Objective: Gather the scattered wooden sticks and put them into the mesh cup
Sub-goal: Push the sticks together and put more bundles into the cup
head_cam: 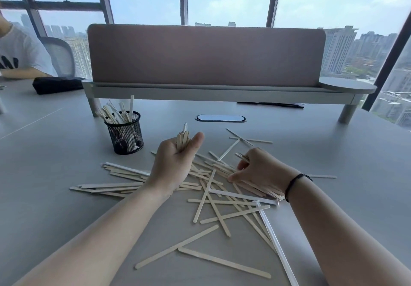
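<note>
Pale wooden sticks (213, 205) lie scattered and crossed over the grey table (55, 174), mixed with a few white paper-wrapped ones. A black mesh cup (125, 135) stands at the back left with several sticks upright in it. My left hand (175, 163) is raised over the pile just right of the cup, closed on a bundle of sticks (183, 139) that points upward. My right hand (260, 171) rests on the pile's right side, fingers closed around a few sticks whose ends stick out at both sides.
A pink divider panel (206, 56) on a raised grey shelf (222, 92) spans the back of the table. An oval cable port (220, 118) lies behind the pile. A black pouch (57, 84) and another person's arm (20, 72) are at the far left.
</note>
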A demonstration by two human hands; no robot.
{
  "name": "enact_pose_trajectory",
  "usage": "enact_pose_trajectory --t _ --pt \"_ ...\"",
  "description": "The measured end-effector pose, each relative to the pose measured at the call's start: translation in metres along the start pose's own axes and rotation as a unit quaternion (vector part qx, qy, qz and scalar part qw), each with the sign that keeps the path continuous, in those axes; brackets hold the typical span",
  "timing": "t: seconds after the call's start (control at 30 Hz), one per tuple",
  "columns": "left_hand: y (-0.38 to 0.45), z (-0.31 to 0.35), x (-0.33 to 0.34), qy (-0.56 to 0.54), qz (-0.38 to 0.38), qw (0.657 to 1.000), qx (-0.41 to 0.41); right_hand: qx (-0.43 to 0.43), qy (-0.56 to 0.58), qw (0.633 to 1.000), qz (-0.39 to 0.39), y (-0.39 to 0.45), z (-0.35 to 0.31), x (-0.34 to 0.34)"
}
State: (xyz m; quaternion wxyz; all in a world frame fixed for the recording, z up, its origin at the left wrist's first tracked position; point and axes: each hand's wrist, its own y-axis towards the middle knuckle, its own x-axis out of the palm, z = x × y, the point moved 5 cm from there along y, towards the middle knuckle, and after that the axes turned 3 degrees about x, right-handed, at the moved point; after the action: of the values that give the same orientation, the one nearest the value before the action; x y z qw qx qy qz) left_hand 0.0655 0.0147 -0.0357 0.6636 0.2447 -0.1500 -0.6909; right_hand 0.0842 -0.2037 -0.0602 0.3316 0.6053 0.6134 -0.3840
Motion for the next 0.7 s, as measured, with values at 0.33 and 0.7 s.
enact_pose_trajectory --t 0.33,0.7 --pt "0.0 -0.002 0.002 0.003 -0.003 1.0 0.0 -0.027 0.005 1.0 -0.009 0.002 -0.001 0.003" --pt "0.001 -0.002 0.001 -0.013 -0.004 1.0 -0.013 -0.101 -0.018 0.994 0.021 -0.004 -0.018 -0.002"
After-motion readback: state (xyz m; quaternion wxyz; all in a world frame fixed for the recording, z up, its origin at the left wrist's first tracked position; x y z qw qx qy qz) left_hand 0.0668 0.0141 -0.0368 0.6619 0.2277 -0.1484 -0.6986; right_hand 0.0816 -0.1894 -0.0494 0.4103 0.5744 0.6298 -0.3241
